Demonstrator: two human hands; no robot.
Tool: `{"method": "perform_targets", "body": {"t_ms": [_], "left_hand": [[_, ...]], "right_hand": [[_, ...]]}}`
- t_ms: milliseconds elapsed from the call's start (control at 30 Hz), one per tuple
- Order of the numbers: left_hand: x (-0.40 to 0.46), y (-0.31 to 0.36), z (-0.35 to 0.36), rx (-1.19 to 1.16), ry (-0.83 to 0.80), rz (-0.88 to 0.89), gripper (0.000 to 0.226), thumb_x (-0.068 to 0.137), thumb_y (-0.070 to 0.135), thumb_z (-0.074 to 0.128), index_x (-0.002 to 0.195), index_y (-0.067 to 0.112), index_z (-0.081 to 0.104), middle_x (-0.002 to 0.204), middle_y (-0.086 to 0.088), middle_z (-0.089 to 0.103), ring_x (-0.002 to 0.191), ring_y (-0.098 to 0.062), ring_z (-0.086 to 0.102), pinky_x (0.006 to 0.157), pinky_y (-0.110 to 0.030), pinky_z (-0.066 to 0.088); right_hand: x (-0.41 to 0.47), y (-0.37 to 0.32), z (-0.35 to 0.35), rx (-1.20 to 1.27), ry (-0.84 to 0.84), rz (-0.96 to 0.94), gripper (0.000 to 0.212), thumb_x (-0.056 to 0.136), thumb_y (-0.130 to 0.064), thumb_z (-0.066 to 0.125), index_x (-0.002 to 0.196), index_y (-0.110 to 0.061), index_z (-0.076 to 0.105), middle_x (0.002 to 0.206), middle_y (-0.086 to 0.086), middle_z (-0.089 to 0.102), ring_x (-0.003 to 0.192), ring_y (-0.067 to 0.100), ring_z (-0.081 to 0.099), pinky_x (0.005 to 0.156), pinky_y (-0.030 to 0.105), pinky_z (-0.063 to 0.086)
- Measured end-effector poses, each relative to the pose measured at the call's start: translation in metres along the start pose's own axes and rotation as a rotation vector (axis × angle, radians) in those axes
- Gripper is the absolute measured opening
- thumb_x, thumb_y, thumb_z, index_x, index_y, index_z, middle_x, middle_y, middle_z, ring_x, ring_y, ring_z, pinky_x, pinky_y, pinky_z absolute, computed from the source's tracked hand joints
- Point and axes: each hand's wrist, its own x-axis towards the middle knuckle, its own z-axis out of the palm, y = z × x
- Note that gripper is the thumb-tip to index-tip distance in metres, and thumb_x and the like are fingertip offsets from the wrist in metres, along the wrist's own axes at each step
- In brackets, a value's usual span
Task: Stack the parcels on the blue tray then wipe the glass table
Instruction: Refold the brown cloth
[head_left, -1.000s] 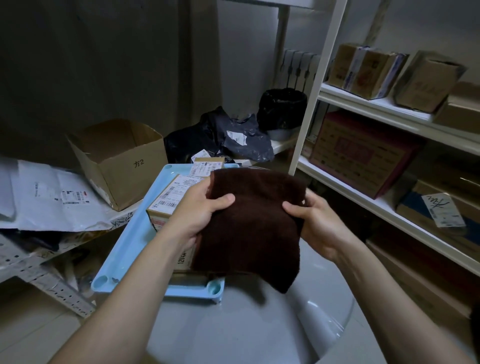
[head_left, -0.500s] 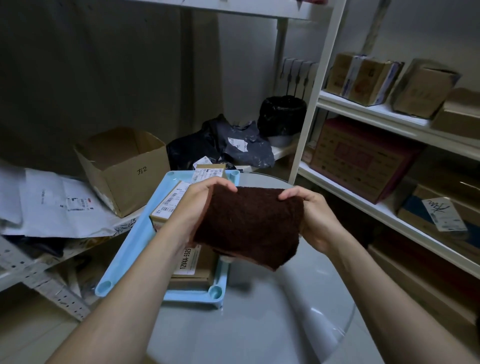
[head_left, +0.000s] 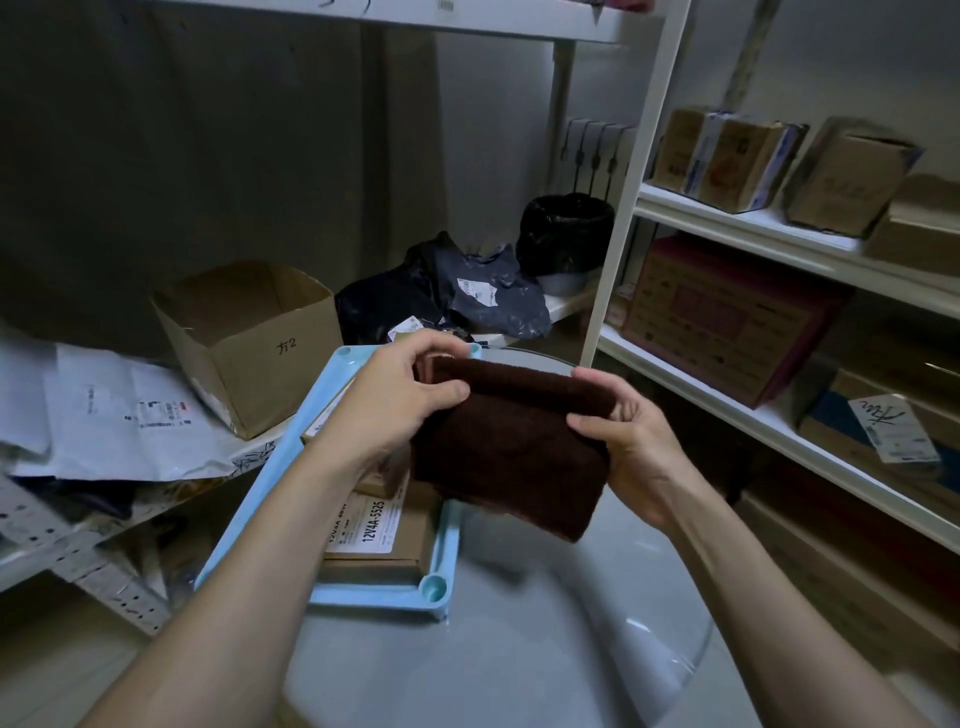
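Observation:
A dark brown cloth (head_left: 511, 441), folded over, hangs in the air above the round glass table (head_left: 519, 649). My left hand (head_left: 410, 395) pinches its upper left edge and my right hand (head_left: 628, 441) grips its right edge. Under the cloth a light blue tray (head_left: 275, 467) rests on the table's far left side. Stacked cardboard parcels (head_left: 384, 535) with white labels lie in the tray, partly hidden by my left arm and the cloth.
An open cardboard box (head_left: 254, 338) and white mailers (head_left: 104, 415) sit on the metal rack at left. Dark plastic bags (head_left: 457, 296) lie behind the tray. White shelving (head_left: 727, 405) with boxes runs along the right.
The cloth has been folded over on itself into a smaller, thicker rectangle. Both hands have shifted along its top edge while the view has tilted down a little.

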Motion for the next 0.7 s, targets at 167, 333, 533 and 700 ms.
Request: {"method": "perform_targets", "body": {"t_ms": [167,333,533,700], "left_hand": [[0.001,-0.005,0.010,-0.154,0.076,-0.116,0.026,0.081,-0.003,0.072,0.083,0.023,0.072,0.082,-0.005,0.067,0.072,-0.016,0.064,0.064,-0.026,0.051],[-0.014,-0.015,0.012,-0.542,-0.056,-0.341,0.025,0.085,0.020,0.072,0.106,0.007,0.072,0.097,-0.013,0.077,0.087,-0.024,0.075,0.071,-0.031,0.058],[-0.030,-0.044,0.016,-0.573,-0.175,-0.433,0.046,0.079,0.029,0.076,0.120,0.010,0.069,0.117,-0.009,0.074,0.114,-0.024,0.067,0.092,-0.034,0.049],[-0.038,-0.050,0.018,-0.564,-0.254,-0.353,0.052,0.079,-0.006,0.071,0.127,0.012,0.061,0.120,-0.013,0.072,0.112,-0.030,0.068,0.086,-0.043,0.056]], "right_hand": [[-0.012,0.013,-0.003,-0.117,-0.046,0.094,0.040,0.077,0.011,0.066,0.116,0.004,0.065,0.116,0.021,0.071,0.112,0.033,0.066,0.092,0.038,0.053],[-0.019,0.005,0.004,-0.118,-0.044,0.056,0.033,0.094,-0.008,0.058,0.126,-0.017,0.060,0.125,0.009,0.069,0.113,0.029,0.067,0.087,0.051,0.056],[-0.017,0.007,0.015,0.009,0.032,0.180,0.026,0.095,-0.023,0.059,0.120,-0.020,0.064,0.116,0.013,0.073,0.109,0.031,0.069,0.093,0.044,0.055],[-0.023,0.014,0.000,0.285,-0.106,0.314,0.054,0.082,-0.012,0.067,0.135,-0.010,0.056,0.127,0.022,0.065,0.111,0.039,0.065,0.089,0.048,0.056]]}}
